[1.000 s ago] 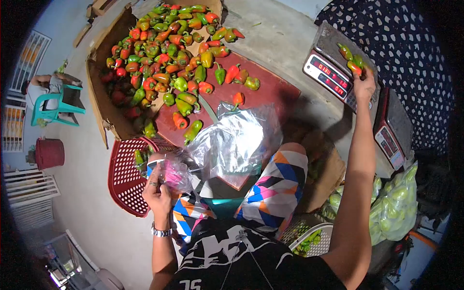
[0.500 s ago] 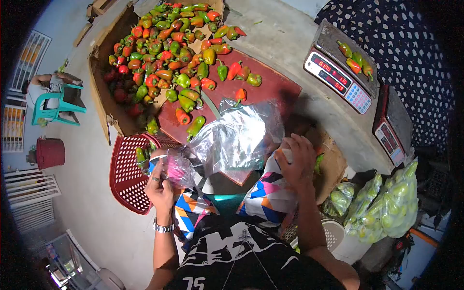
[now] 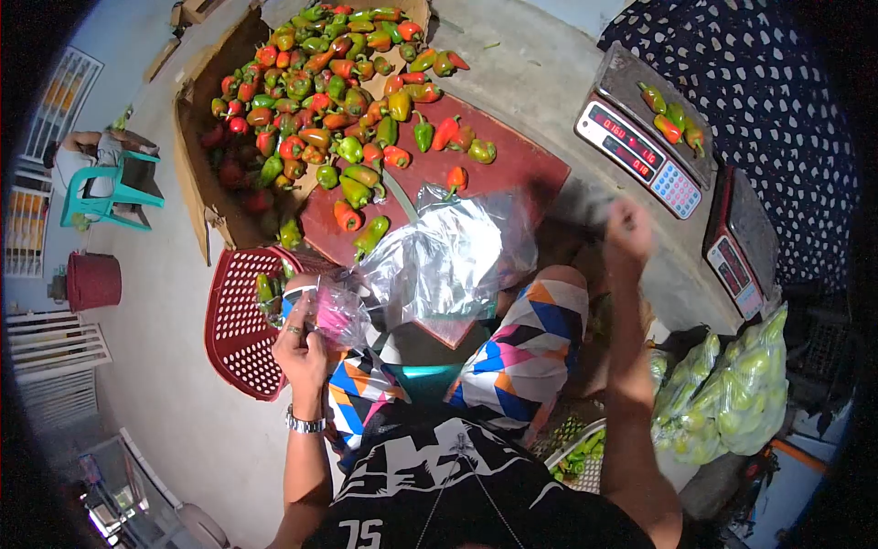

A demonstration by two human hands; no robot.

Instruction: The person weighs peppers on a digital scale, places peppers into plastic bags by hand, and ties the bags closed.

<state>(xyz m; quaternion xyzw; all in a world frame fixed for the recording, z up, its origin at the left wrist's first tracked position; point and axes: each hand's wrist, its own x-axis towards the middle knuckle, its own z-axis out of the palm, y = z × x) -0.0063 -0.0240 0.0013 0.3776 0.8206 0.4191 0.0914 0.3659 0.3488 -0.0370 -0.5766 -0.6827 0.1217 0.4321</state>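
My left hand (image 3: 300, 352), with a watch on its wrist, is closed on the edge of a clear plastic bag (image 3: 343, 316) over my left knee. My right hand (image 3: 629, 233) is raised in front of the digital scale (image 3: 631, 156), apart from it and smeared by motion, so its fingers cannot be read. Several peppers (image 3: 675, 113) lie on the scale's metal plate. Between my knees and the dark red board (image 3: 512, 165), more clear plastic bags (image 3: 457, 252) are spread out, shining in the light. A few loose peppers (image 3: 370, 238) rest on the board near them.
A cardboard box (image 3: 197, 137) full of red and green peppers stands at the far left of the board. Beside my left knee is a red perforated basket (image 3: 242, 339). A second scale (image 3: 741, 242) and bagged green produce (image 3: 745, 393) are at the right. A person sits near a teal chair (image 3: 114, 192).
My right hand has moved from my right knee up and right toward the scale. The scale's reading has changed slightly. My left hand has stayed at the bag.
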